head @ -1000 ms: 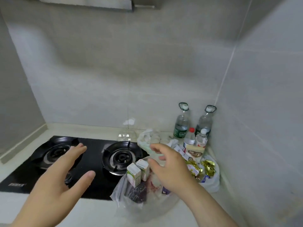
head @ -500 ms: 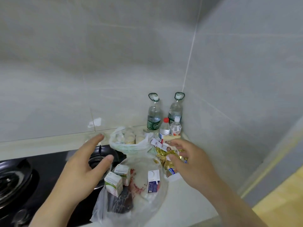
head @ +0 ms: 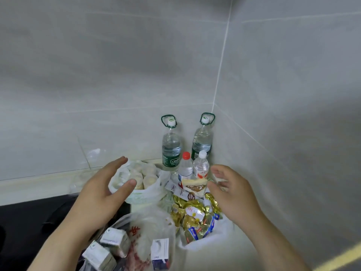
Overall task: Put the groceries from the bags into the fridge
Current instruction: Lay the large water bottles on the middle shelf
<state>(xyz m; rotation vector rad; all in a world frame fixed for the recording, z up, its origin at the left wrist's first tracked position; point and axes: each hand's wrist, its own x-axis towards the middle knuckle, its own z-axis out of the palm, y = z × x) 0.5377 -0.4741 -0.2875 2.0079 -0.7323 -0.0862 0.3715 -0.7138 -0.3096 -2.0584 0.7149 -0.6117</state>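
Thin plastic bags (head: 144,194) slump in the counter corner before the water bottles (head: 171,147), and I've got my left hand (head: 101,194) and right hand (head: 232,194) spread empty either side, reckoning they're soft, slippery, best gathered at the necks.

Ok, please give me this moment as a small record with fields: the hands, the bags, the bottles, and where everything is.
place: counter corner beside a black stove
left hand: open, empty, over the bag of pale buns
right hand: open, empty, beside the bag of gold-wrapped snacks
front bag: clear plastic, holds small cartons
bottles: two large, two small, upright in the corner
fridge: not in view
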